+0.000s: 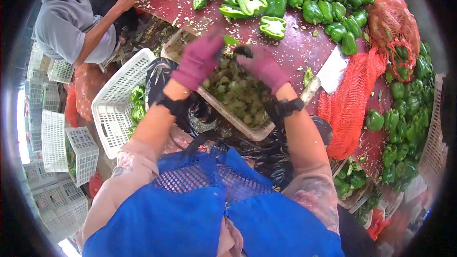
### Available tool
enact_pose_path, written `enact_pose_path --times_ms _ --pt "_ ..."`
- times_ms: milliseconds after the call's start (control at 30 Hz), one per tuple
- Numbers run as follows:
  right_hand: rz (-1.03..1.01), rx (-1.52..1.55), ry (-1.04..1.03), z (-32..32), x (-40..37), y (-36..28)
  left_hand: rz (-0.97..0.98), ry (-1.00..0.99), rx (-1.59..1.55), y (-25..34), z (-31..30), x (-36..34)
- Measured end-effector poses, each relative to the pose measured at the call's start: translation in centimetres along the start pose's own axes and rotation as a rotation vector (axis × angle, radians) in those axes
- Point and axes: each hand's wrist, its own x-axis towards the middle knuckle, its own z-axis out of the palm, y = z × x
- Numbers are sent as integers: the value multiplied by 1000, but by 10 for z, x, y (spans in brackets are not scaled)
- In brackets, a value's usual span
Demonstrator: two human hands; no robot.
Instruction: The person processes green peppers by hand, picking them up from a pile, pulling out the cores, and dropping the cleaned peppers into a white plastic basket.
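Observation:
My left hand [202, 59], in a purple glove, is raised over the left end of a bin of green trimmings [240, 95]. Motion smears its fingers. My right hand [266, 66], gloved the same way, is over the bin's far edge, its dark fingertips pointing left and its fingers blurred too. A small green pepper piece [231, 40] shows between the two hands; I cannot tell whether either hand holds it. Just beyond my right hand, a cut half of green pepper [273, 27] lies on the red table [304, 43].
Whole green peppers [323, 12] and cut halves [250, 0] pile up at the back. A cleaver [333, 69] lies by a red mesh bag [352, 100] on the right. At left stands a white basket [107, 109] with pepper pieces; a co-worker [78, 24] sits beyond.

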Motion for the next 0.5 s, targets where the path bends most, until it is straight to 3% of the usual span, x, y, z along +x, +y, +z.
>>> enact_pose_path --times_ms 67,100,133,200,233,300,333,400,500 --pt "-128 -154 308 3 12 8 15 235 117 -12 -31 4" --pt "-25 -263 325 -13 16 2 -92 132 181 -24 -54 1" --pt "15 -401 374 -19 20 7 -51 229 254 -53 -67 -9" --pt "98 -678 483 -33 29 17 -235 117 427 -93 -107 -38" --pt "114 -681 451 -37 34 27 -503 -115 572 -117 -125 -59" --pt "149 -685 385 -36 43 47 -646 -486 636 -128 -160 -91" --pt "164 -687 332 -36 45 46 -771 -766 599 -147 -170 -108" --pt "192 -695 217 -37 46 41 -823 -609 569 -135 -168 -126" --pt "219 -618 180 -37 41 34 -737 -345 543 -123 -149 -121"
